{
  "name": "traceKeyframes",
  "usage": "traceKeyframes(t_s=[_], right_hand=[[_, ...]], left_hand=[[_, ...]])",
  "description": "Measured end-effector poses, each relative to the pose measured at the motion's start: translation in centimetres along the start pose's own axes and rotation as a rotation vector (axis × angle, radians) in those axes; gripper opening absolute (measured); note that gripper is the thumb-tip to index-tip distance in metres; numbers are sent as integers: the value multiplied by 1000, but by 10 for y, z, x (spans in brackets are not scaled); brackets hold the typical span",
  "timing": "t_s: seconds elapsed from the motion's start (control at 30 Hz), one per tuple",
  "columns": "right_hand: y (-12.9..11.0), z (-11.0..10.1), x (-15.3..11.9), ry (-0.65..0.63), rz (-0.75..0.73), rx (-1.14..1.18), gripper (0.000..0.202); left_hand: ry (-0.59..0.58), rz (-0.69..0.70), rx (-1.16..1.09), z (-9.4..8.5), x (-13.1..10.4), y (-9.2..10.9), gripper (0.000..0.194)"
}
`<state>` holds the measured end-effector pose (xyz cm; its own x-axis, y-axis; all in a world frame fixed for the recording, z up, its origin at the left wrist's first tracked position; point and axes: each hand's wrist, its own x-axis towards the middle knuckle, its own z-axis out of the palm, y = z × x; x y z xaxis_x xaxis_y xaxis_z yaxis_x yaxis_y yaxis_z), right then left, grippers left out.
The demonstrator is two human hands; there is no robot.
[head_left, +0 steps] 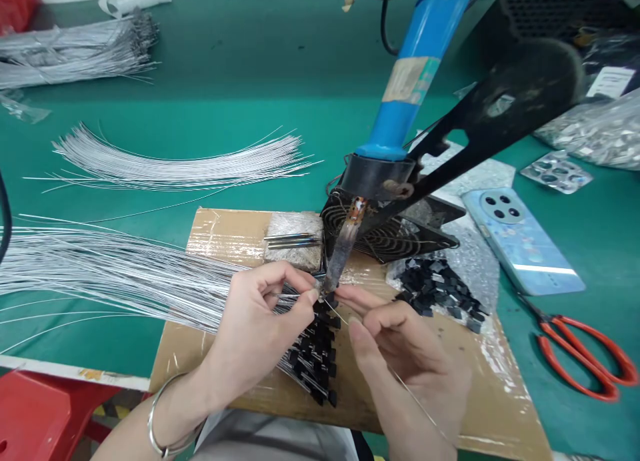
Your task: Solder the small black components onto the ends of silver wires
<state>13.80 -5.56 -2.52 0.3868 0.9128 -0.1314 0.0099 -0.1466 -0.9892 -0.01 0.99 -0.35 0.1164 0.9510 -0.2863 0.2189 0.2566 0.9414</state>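
A blue-handled soldering iron (405,87) hangs tip-down in a black clamp arm. Just left of its tip, my left hand (265,321) pinches something small between thumb and fingertips; the fingers mostly hide it. On the other side, my right hand (400,354) holds a thin wire (417,407), whose end reaches up to the iron's tip. A large bundle of grey wires (125,274) passes beneath my left hand. Black connectors (317,361) at the ends of those wires lie on the cardboard (500,394).
Behind the iron stands a black fan (395,234). Loose black parts (440,287) lie on bubble wrap, near a phone (523,237) and red-handled scissors (585,354). More wires (185,164) rest at the back left. A red stool (40,407) is at lower left.
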Motion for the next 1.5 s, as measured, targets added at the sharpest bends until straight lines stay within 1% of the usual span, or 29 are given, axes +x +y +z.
traceKeyframes(t_s=[0.37,0.53,0.73,1.0,1.2,1.5], right_hand=[[5,0,-1,2,16,11,21],[3,1,-1,15,9,27,21],[3,-1,-1,-7,7,-14,23],[5,-1,-1,-10,-36,-24,23],[16,-4,1,-45,-152,-83,20],[15,-5,0,-35,-196,-120,19]], left_hand=[[3,-32,57,1,1,0,9],[-4,-26,47,0,-1,1,8],[1,-16,31,0,-2,1,9],[18,-12,58,-1,-2,0,9],[9,-19,76,1,-1,-1,8],[1,-16,56,1,-2,0,9]])
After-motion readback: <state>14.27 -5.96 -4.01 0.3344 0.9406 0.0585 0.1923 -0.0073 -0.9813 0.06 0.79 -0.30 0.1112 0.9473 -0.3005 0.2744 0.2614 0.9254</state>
